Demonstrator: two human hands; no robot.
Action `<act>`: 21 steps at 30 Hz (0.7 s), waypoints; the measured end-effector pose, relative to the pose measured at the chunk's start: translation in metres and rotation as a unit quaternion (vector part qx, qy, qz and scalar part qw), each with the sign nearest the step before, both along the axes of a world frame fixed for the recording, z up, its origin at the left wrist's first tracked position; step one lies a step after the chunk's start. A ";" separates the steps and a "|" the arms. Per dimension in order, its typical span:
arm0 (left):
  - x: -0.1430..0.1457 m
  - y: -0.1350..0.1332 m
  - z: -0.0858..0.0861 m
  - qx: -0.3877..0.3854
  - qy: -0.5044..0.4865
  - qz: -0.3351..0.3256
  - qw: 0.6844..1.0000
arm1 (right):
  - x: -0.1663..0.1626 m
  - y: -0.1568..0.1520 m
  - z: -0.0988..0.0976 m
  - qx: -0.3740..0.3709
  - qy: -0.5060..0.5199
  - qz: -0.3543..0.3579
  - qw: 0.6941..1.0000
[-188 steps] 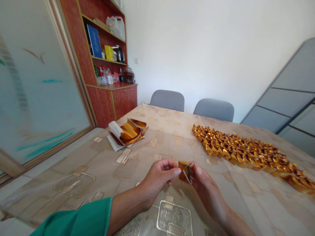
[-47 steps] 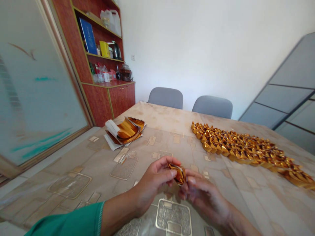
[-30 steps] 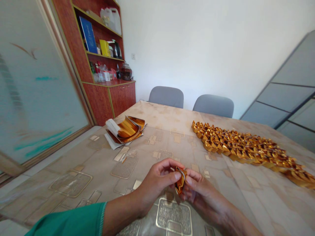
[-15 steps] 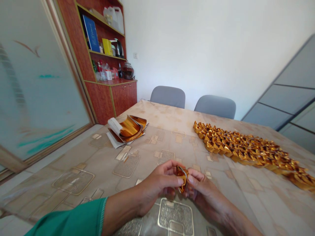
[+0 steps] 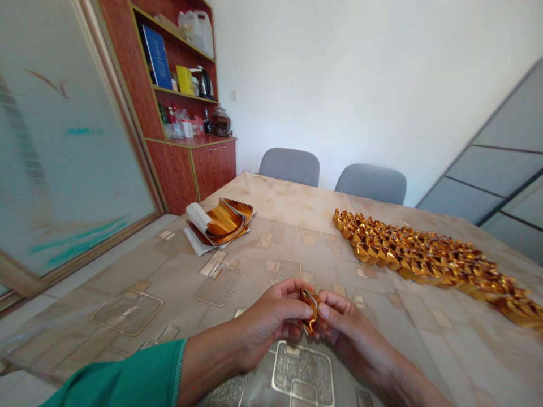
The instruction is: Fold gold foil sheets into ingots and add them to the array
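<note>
A small folded piece of gold foil paper [image 5: 310, 312] is pinched between both hands just above the table. My left hand [image 5: 271, 317] grips its left side with thumb and fingers closed. Thumb and fingertips of my right hand [image 5: 343, 325] press its right side. A stack of flat gold foil sheets [image 5: 220, 221] lies at the far left of the table. Several finished gold folded pieces [image 5: 424, 257] are packed in rows at the far right.
The table [image 5: 178, 282] has a beige patterned cloth. Two grey chairs [image 5: 335, 175] stand at its far side. A red wooden cabinet [image 5: 186, 113] with bottles, a kettle and books is at the back left. A frosted glass door [image 5: 55, 147] is on the left.
The foil piece has gone from a flat open fold to a narrow, tighter shape. Both hands have drawn close together and dropped slightly toward the table.
</note>
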State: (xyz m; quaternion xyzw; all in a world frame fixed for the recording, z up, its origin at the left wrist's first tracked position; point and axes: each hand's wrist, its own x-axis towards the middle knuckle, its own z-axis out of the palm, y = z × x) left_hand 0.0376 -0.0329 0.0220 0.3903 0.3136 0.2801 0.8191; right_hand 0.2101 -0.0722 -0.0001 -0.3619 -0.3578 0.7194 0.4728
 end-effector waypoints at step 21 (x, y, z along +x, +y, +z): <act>-0.001 0.002 -0.006 -0.087 -0.110 0.003 0.990 | -0.003 -0.004 0.009 0.060 -0.059 -0.028 0.996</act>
